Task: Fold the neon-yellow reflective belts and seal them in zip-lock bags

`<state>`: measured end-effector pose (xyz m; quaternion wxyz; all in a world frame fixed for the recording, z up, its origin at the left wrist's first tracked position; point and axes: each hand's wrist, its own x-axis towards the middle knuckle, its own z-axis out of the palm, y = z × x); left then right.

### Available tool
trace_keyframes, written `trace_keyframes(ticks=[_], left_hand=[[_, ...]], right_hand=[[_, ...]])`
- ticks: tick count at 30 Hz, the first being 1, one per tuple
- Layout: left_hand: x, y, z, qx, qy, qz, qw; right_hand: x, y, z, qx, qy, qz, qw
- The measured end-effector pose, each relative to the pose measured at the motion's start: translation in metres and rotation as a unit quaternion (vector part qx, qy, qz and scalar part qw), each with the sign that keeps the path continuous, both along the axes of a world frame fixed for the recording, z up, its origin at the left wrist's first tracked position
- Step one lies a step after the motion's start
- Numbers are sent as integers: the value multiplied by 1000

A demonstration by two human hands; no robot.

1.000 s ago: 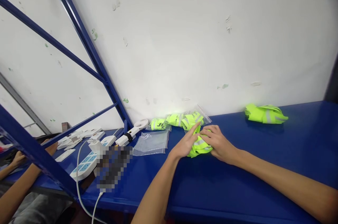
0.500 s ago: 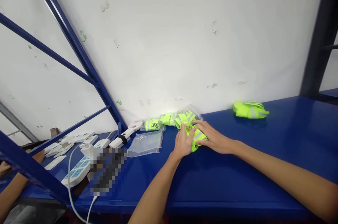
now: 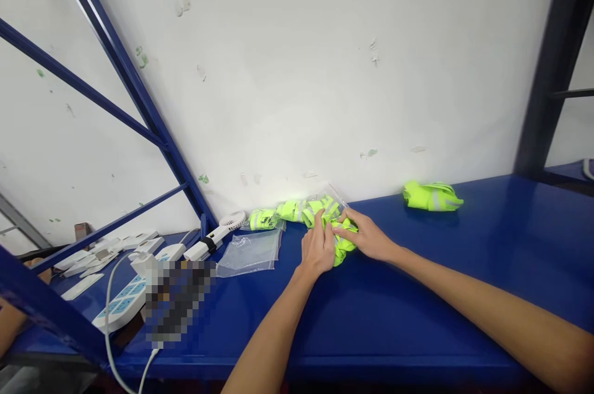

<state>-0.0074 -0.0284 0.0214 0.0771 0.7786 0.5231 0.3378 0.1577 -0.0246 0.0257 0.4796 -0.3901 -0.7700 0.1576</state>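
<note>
A bundled neon-yellow reflective vest with grey stripes lies on the blue table, between my two hands. My left hand grips its left side, fingers pointing away from me. From the right, my right hand pinches the same bundle, thumb and fingers close to the left hand's fingertips. Part of the bundle is hidden by the hands. Just behind it, more yellow vests lie along the wall, at least partly in clear plastic. An empty clear zip bag lies flat left of my left hand.
Another rolled yellow vest sits near the wall at the right. To the left are a small white fan, a white power strip with cables, and a blue metal frame. Another person's arm shows at the far left.
My right hand's fingers have drawn in from a spread position to a pinch on the vest. The bundle looks more bunched. The view has shifted slightly to the right.
</note>
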Motion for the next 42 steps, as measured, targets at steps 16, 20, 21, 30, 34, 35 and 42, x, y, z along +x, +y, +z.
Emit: trace_keyframes(ticks=[16,20,21,30,34,35,42], left_hand=[[-11,18,0,-99,-114,-130,980],[-13,15,-1,-76,-74,-28,994],[-14,15,-1,-67,-53,-9,996],[-12,8,-1,4,44,12,999],[-12,10,3,-22,15,23,999],[-12,11,4,-27,8,21,999],[-13,9,6,-29,-33,45,998]], right_hand=[[-18,-22,-8,229,-123,19,965],[-20,-24,-7,132,-106,-3,986],[-19,-23,-6,103,-106,-5,989],[-17,7,-15,-12,-173,-2,985],[-26,9,-13,-55,-166,-55,983],[-28,7,-11,-62,-151,-53,985],[-40,1,-4,-39,-27,-41,998]])
